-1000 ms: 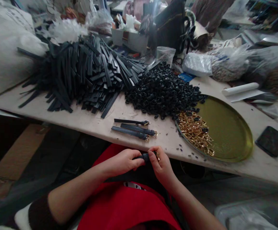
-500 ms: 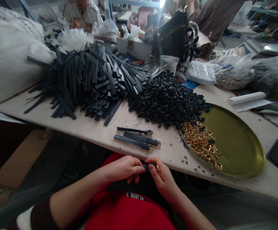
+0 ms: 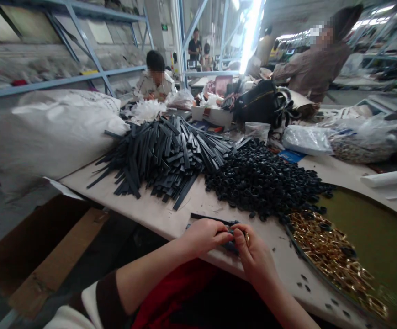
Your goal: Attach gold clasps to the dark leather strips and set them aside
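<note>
My left hand (image 3: 205, 236) and my right hand (image 3: 257, 252) meet above the table's front edge, fingers closed in a pinch. Between them they grip a short dark strap (image 3: 231, 231), mostly covered by the fingers. A gold buckle (image 3: 247, 238) pokes out beside my right fingers. Just behind and beneath my hands lies a finished-looking buckle strap (image 3: 207, 218), with others partly hidden under them. Farther back are a heap of dark flat strips (image 3: 160, 155) and a pile of small black loops (image 3: 260, 180). Gold buckles (image 3: 325, 246) lie to the right, in a yellow-green tray (image 3: 379, 228).
A large white sack (image 3: 54, 132) stands at the left, above an open cardboard box (image 3: 57, 256) beside the table. Black bag (image 3: 256, 103) and plastic-wrapped packets (image 3: 308, 139) crowd the back. One person (image 3: 155, 80) sits across the table; another (image 3: 316, 64) stands at right.
The camera view has tilted up, bringing shelves and people into sight. My hands, still pinching the strap, have moved forward over the table edge and now cover part of the laid-out straps.
</note>
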`<state>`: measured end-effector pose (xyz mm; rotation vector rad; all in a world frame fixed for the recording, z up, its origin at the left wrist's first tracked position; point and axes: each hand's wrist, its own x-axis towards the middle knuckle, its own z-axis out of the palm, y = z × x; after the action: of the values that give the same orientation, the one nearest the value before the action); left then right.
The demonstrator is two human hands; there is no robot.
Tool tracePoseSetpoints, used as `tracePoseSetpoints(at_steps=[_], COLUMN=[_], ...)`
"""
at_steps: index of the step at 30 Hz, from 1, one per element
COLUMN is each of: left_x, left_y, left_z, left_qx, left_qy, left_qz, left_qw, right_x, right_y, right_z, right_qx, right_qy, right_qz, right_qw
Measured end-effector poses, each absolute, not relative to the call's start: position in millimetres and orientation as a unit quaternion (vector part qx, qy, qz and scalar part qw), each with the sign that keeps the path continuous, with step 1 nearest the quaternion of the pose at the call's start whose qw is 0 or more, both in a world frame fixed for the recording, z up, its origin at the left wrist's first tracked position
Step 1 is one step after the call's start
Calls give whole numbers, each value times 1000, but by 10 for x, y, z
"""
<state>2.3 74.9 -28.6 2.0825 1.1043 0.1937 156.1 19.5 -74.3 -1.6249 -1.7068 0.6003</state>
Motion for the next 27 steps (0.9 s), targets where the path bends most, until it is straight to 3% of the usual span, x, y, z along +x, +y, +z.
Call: tracePoseSetpoints(at_steps=[4,9,13,17,20,23,27], left_x=[-262,-674,-772,-720,-703,-728,-655], left_y=[1143,1346,1188,795,474,259,120], left_z=[-277,-467,-481,-134,193,379,363], left_qx=[791,712,710,740,749,711,743], left_qy=[599,699,696,645,554,504,472], left_qz=[50,32,66,150,223,215,124], left_qw=[115,63,82,119,287,442,457], right_x=[1569,1639,1730,1794,1838,1887,1827], right_y=[384,383,301,179,71,-82,-357], right_z=[-785,-925,-897,-715,-538,-403,-355], right_qx=[-660,-660,-642,-624,-615,-589,-592], right_qy=[-693,-696,-692,-662,-630,-638,-635], right_qz=[88,53,36,70,110,177,263], right_qw=[277,276,327,409,461,463,421])
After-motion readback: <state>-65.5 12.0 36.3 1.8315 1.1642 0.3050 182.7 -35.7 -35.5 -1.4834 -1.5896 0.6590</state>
